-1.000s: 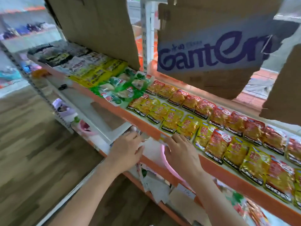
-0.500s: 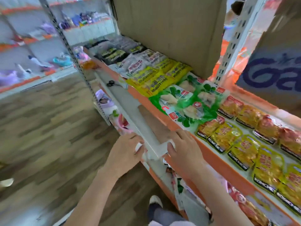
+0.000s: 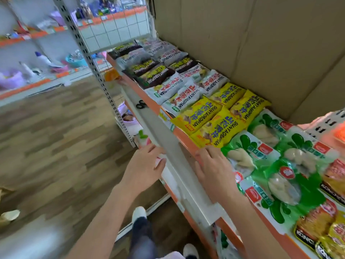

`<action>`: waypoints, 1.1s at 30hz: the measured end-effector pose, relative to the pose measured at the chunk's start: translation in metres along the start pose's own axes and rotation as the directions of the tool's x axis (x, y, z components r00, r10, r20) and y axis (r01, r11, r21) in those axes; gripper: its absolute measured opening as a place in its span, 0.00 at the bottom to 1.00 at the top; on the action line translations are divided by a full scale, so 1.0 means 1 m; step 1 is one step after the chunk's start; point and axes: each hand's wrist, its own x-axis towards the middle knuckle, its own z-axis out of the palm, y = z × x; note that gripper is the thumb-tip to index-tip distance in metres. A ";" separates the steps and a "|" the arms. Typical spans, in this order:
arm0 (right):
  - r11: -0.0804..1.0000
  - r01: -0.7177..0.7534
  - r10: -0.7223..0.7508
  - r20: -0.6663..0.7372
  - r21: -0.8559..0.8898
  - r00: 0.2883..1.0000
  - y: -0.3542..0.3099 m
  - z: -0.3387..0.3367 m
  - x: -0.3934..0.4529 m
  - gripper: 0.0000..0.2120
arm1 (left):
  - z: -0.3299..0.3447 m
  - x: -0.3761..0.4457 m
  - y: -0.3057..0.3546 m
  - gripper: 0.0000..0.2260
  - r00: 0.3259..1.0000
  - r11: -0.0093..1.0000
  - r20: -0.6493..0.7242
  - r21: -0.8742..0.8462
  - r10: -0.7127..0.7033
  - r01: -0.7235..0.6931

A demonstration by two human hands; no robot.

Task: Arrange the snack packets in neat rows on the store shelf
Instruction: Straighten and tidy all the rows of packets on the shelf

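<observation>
Head view: shelf edge
Left hand (image 3: 144, 165): fingers curled round something white — apparently a packet
Right hand (image 3: 214, 167): fingers straight, tips touching yellow snack packet (image 3: 220, 128) — holding nothing

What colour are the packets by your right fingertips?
Yellow plastic snack packets with blue lettering, clearest in the head view.

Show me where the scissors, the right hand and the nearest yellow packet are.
scissors (image 3: 140, 105): head view, on the black handles.
right hand (image 3: 214, 166): head view, on the back of the hand.
yellow packet (image 3: 218, 130): head view, on its printed front.
</observation>
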 end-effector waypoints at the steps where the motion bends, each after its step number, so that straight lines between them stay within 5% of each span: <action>1: 1.000 -0.012 0.012 -0.004 -0.001 1.000 -0.005 0.007 0.014 0.10 | -0.002 0.013 -0.012 0.08 1.000 1.000 0.001 -0.010 0.007 -0.007; 9: 0.986 -0.109 0.106 -0.028 -0.127 0.994 -0.074 0.069 0.135 0.16 | -0.061 0.113 -0.135 0.10 0.990 0.989 0.038 -0.073 0.134 -0.131; 15: 0.969 -0.197 0.196 -0.025 -0.146 0.980 -0.111 0.092 0.206 0.09 | -0.090 0.187 -0.196 0.14 0.974 0.973 0.040 -0.068 0.222 -0.219; 24: 0.959 -0.283 0.280 -0.143 0.004 0.949 -0.094 0.129 0.319 0.14 | -0.077 0.300 -0.247 0.10 0.940 0.941 0.054 -0.070 0.336 -0.332; 28: 0.930 -0.368 0.364 -0.100 -0.018 0.926 -0.093 0.144 0.376 0.17 | -0.082 0.358 -0.269 0.06 0.925 0.929 0.087 -0.061 0.370 -0.365; 33: 0.891 -0.438 0.447 0.054 -0.118 0.893 -0.087 0.157 0.415 0.24 | -0.090 0.411 -0.286 0.14 0.927 0.933 0.131 0.024 0.352 -0.358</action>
